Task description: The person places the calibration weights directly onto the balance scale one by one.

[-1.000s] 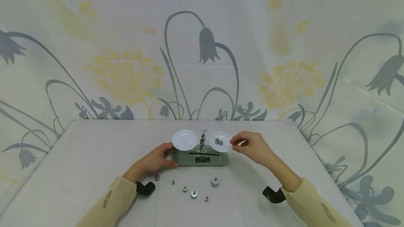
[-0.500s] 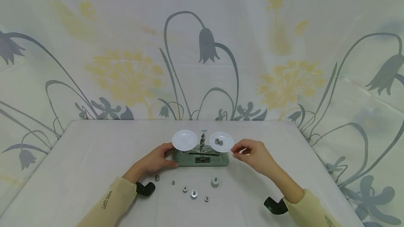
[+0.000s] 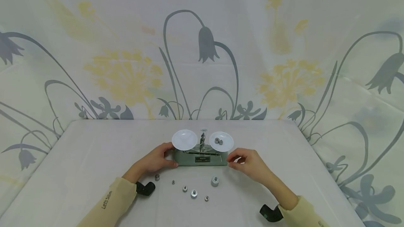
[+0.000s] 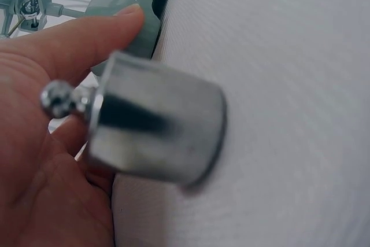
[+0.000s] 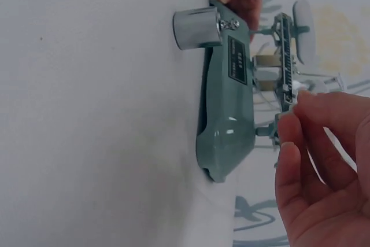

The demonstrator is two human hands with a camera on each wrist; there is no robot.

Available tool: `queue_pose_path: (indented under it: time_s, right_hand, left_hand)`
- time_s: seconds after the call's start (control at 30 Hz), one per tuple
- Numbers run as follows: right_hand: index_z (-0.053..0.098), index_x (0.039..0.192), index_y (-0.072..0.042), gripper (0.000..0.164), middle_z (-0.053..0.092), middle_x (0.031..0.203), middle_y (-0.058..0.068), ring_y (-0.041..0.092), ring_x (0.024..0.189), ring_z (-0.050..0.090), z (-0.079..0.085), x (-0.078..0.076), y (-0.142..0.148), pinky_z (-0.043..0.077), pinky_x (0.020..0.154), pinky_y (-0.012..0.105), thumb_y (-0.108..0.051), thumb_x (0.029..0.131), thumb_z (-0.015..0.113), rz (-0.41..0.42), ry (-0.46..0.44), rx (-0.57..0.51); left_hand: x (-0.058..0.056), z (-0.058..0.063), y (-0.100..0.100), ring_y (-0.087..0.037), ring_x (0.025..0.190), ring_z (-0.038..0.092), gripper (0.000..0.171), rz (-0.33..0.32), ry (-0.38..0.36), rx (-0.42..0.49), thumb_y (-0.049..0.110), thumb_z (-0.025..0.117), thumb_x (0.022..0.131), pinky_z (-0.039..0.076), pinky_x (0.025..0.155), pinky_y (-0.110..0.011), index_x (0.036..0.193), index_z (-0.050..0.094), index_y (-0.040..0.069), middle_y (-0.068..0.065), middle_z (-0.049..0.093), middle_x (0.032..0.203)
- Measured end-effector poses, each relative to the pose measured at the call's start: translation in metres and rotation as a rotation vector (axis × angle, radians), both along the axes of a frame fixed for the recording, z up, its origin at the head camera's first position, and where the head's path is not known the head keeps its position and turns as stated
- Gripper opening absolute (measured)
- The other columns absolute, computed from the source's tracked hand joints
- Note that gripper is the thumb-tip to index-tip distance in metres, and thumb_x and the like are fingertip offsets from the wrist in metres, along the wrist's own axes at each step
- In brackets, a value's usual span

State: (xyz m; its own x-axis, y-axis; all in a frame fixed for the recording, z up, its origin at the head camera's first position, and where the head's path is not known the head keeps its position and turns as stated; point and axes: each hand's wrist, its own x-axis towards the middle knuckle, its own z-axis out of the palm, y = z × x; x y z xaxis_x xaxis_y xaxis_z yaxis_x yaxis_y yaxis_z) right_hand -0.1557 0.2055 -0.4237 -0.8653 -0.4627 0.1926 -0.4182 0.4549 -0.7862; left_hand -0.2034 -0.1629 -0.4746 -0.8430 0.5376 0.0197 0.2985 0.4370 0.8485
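A green tray balance [image 3: 202, 159] with two white pans stands on the table. My left hand [image 3: 159, 158] grips the left end of its base, thumb at the front. Two small metal weights [image 3: 219, 141] sit in the right pan [image 3: 226, 146]; the left pan [image 3: 184, 139] holds nothing. Beside the base's right end, below that pan, is my right hand [image 3: 247, 163], its fingers loosely bent. In the right wrist view its fingertips [image 5: 289, 154] overlap the beam end, with no held object visible. A knobbed weight [image 4: 156, 120] appears large before the left palm.
Several metal weights lie in front of the balance, among them a large one [image 3: 215, 181], a middling one [image 3: 194, 194] and a small one [image 3: 206, 198]. A flower-patterned cloth [image 3: 202, 45] hangs behind the white table [image 3: 94, 143].
My right hand has moved down and toward me, from beside the right pan's rim to the base's right end. The left hand, the weights and the balance stay put.
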Motion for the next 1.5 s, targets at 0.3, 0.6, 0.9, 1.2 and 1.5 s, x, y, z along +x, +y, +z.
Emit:
queue_pose_path:
  time_s: [0.3,0.6,0.9,1.2,1.5]
  right_hand:
    - [0.073,0.102,-0.002,0.017,0.072,0.101,0.012,0.019,0.089,0.069,-0.02,0.005,-0.01,0.058,0.076,0.03,0.0,0.085,0.075,0.1,-0.079,-0.063]
    - [0.072,0.105,0.002,0.024,0.072,0.105,0.015,0.026,0.095,0.069,-0.033,0.01,-0.018,0.058,0.081,0.035,0.004,0.082,0.076,0.215,-0.076,-0.108]
    - [0.074,0.106,-0.003,0.025,0.072,0.107,0.009,0.013,0.097,0.067,-0.042,0.012,-0.022,0.056,0.083,0.03,-0.003,0.082,0.079,0.218,-0.189,-0.127]
    - [0.075,0.107,-0.006,0.028,0.073,0.109,0.004,0.009,0.097,0.066,-0.046,0.014,-0.026,0.056,0.084,0.029,-0.006,0.08,0.082,0.176,-0.238,-0.1]
    - [0.075,0.106,-0.004,0.028,0.073,0.109,0.006,0.013,0.098,0.066,-0.041,0.02,-0.03,0.056,0.085,0.032,-0.005,0.079,0.083,0.148,-0.24,-0.085]
  left_hand:
    - [0.001,0.002,0.001,-0.036,0.131,0.043,0.066,0.005,0.002,-0.005,0.017,0.083,0.08,0.035,0.109,-0.056,0.139,0.055,0.008,-0.012,0.053,0.139]
    - [0.001,0.001,0.001,-0.036,0.132,0.043,0.066,0.006,0.002,-0.009,0.017,0.083,0.081,0.035,0.109,-0.056,0.139,0.054,0.008,-0.013,0.053,0.139]
    - [0.001,0.001,0.001,-0.035,0.131,0.044,0.064,0.015,-0.005,-0.009,0.017,0.083,0.081,0.035,0.109,-0.056,0.138,0.055,0.01,-0.012,0.054,0.139]
    - [0.001,-0.002,0.001,-0.034,0.13,0.045,0.063,0.015,0.009,-0.008,0.016,0.083,0.081,0.036,0.109,-0.056,0.137,0.056,0.01,-0.011,0.055,0.137]
    - [0.001,-0.001,0.001,-0.035,0.133,0.043,0.064,0.024,-0.009,-0.001,0.015,0.083,0.08,0.034,0.11,-0.055,0.137,0.056,0.009,-0.011,0.053,0.139]
